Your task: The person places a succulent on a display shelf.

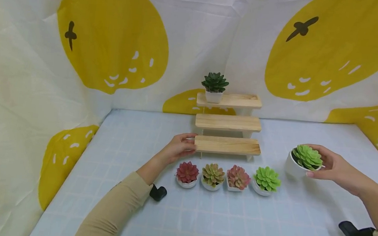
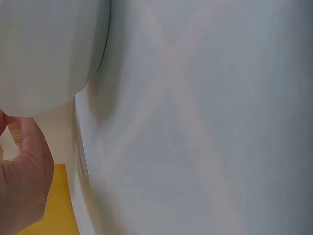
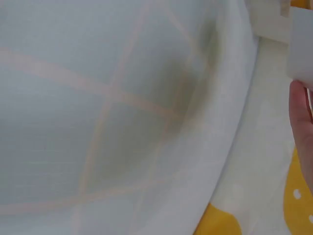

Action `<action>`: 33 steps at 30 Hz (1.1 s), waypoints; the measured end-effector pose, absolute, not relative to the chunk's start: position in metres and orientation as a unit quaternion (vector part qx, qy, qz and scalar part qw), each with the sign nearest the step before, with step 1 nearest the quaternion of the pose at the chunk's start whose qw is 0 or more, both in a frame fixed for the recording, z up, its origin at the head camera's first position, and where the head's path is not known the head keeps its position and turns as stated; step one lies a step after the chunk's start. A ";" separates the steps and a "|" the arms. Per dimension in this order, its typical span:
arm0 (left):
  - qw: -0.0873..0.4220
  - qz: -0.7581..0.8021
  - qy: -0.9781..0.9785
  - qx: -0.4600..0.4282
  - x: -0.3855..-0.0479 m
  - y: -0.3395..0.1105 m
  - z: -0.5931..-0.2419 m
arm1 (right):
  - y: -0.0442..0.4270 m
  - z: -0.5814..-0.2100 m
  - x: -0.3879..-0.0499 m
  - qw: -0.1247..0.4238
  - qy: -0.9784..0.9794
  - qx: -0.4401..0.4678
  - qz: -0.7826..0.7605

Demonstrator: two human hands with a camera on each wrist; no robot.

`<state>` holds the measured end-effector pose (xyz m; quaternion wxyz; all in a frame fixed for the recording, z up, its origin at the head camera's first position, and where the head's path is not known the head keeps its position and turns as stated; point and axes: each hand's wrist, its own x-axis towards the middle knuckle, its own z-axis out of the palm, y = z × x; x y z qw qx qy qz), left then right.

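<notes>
My right hand holds a light-green artificial succulent in a round white pot, off to the right of the stand. The pot appears tilted and lifted above the table; in the right wrist view its white side meets my fingers. With my left hand I grip the left end of the lowest step of a three-tier wooden display stand. Only part of that hand shows in the left wrist view, against the wood. A dark-green succulent stands on the top tier's left end.
Before the stand, several potted succulents form a row: dark red, yellowish-green, pink and bright green. Under them lies a pale blue checked tablecloth. A white sheet with yellow fruit prints hangs behind.
</notes>
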<state>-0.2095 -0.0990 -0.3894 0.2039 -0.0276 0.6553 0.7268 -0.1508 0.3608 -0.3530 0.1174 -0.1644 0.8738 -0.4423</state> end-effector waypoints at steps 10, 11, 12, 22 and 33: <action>0.202 0.728 0.654 -0.034 -0.209 -0.097 -0.393 | 0.348 -0.333 -0.170 0.112 0.888 -0.093 -0.435; 0.202 0.727 0.655 -0.034 -0.209 -0.097 -0.393 | 0.346 -0.330 -0.172 0.113 0.886 -0.089 -0.442; 0.202 0.726 0.656 -0.033 -0.209 -0.097 -0.393 | 0.344 -0.327 -0.175 0.113 0.882 -0.088 -0.450; 0.201 0.724 0.658 -0.045 -0.210 -0.097 -0.390 | 0.320 -0.290 -0.202 0.109 0.865 -0.089 -0.481; 0.205 0.726 0.655 -0.042 -0.210 -0.098 -0.389 | 0.287 -0.267 -0.223 0.093 0.873 -0.093 -0.469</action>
